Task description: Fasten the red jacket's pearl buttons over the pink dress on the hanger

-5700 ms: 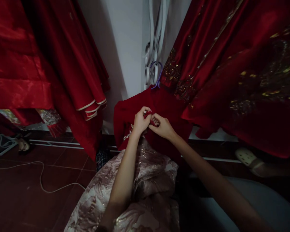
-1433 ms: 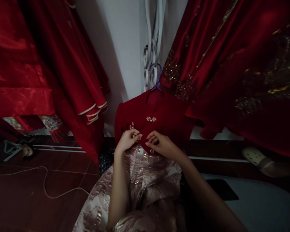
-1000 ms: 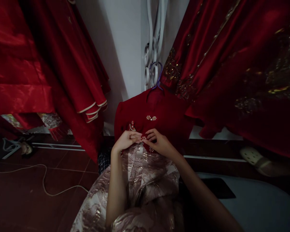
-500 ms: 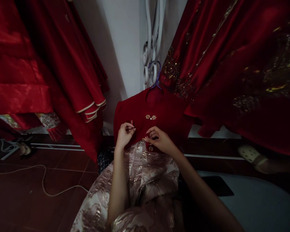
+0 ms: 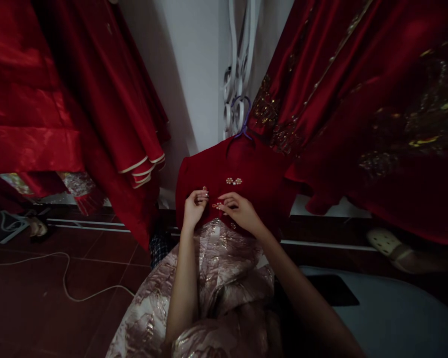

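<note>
A small dark red jacket (image 5: 254, 169) hangs on a purple hanger (image 5: 242, 122) against the white wall. One pearl clasp (image 5: 233, 181) on its front is closed. My left hand (image 5: 194, 206) pinches the red cloth at a second pearl clasp (image 5: 204, 190). My right hand (image 5: 241, 213) pinches the other half of that clasp (image 5: 217, 205) just to the right. Below both hands a pink and gold brocade skirt (image 5: 224, 278) falls from the jacket's hem.
Long red satin gowns hang on the left (image 5: 59, 99) and on the right (image 5: 358, 109), the right one with gold embroidery. A white cord (image 5: 63, 283) lies on the dark red floor tiles. A pale slipper (image 5: 384, 242) is at the right; a grey surface (image 5: 395, 318) with a dark flat object (image 5: 332, 297) is lower right.
Earlier both hands worked at the jacket's collar; that upper clasp is now closed. They dropped to the second clasp, and in the last second drew its two halves closer together.
</note>
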Tool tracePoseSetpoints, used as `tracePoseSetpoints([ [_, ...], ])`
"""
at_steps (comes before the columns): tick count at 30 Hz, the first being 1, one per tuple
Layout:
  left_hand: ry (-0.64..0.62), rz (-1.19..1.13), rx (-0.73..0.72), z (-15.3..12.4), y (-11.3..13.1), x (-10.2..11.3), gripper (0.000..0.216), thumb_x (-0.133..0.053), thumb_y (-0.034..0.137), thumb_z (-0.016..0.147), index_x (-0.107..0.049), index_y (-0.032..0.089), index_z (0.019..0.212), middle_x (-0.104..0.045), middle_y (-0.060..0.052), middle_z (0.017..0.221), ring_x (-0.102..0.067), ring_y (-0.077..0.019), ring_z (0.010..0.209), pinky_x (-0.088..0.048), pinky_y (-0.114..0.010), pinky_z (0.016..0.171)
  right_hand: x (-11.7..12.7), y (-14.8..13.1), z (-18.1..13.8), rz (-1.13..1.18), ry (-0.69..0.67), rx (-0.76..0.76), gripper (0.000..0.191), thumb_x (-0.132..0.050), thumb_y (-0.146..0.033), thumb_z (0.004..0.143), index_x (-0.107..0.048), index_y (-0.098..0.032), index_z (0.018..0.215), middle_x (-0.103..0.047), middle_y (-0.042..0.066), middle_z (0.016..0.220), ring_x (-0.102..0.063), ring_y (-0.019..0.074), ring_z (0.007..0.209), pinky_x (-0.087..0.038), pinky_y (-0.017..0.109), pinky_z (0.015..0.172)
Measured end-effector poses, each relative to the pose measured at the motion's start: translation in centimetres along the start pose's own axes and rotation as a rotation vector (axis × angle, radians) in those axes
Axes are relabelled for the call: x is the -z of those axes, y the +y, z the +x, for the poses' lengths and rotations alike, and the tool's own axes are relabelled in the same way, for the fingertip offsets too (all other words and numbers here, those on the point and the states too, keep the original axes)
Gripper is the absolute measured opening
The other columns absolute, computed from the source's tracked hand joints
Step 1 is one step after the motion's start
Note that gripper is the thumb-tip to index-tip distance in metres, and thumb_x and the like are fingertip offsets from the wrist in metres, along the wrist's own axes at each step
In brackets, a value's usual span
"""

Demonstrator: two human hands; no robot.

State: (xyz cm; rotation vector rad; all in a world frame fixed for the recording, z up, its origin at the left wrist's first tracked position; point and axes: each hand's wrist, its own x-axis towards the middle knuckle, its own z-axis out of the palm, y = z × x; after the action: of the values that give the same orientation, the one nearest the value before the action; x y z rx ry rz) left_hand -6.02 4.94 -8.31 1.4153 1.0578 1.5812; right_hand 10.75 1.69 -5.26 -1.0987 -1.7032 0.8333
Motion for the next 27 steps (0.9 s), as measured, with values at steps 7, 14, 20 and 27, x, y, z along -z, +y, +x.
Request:
tracePoseSetpoints([
  [7, 0.041, -0.082, 0.062, 0.1, 0.0, 0.2, 0.026, -0.062, 0.016, 0.065, -0.062, 0.012, 0.091, -0.066, -0.008, 0.091, -0.062, -0.0124, 0.082, -0.048, -0.030, 0.083, -2.9, 1.3, 3.6, -0.013, 0.168, 0.028, 0.025, -0.061, -0.029, 0.073, -0.059, -0.017, 0.095, -0.061, 0.003, 0.080, -0.060, 0.0127, 0.070, -0.054, 0.027, 0.064],
  [14, 0.036, -0.025, 0.068, 0.0, -0.1, 0.1, 0.030, -0.066, 0.025, 0.066, -0.064, 0.010, 0.092, -0.068, -0.010, 0.090, -0.064, -0.0137, 0.080, -0.050, -0.031, 0.082, -3.3, 0.2, 3.2, -0.089, 0.183, 0.099, 0.022, -0.056, -0.027, 0.076, -0.056, -0.017, 0.096, -0.063, 0.005, 0.089, -0.060, 0.0132, 0.076, -0.052, 0.027, 0.069],
  [20, 0.077, 0.098, 0.029, -0.2, -0.2, 0.3, 0.026, -0.064, 0.025, 0.069, -0.066, 0.011, 0.090, -0.069, -0.009, 0.089, -0.065, -0.0146, 0.078, -0.051, -0.030, 0.080, -3.8, 0.2, 3.1, -0.200, 0.228, 0.141, 0.019, -0.052, -0.025, 0.079, -0.057, -0.018, 0.096, -0.062, 0.006, 0.088, -0.058, 0.0135, 0.076, -0.048, 0.026, 0.070],
  [27, 0.021, 0.166, -0.042, -0.4, 0.5, 0.2, 0.019, -0.057, 0.025, 0.075, -0.063, 0.014, 0.090, -0.067, -0.007, 0.091, -0.062, -0.0136, 0.081, -0.049, -0.030, 0.081, -2.7, -0.4, 3.8, -0.343, 0.249, 0.068, 0.017, -0.058, -0.029, 0.075, -0.055, -0.018, 0.087, -0.063, 0.003, 0.078, -0.059, 0.0125, 0.065, -0.046, 0.025, 0.063],
])
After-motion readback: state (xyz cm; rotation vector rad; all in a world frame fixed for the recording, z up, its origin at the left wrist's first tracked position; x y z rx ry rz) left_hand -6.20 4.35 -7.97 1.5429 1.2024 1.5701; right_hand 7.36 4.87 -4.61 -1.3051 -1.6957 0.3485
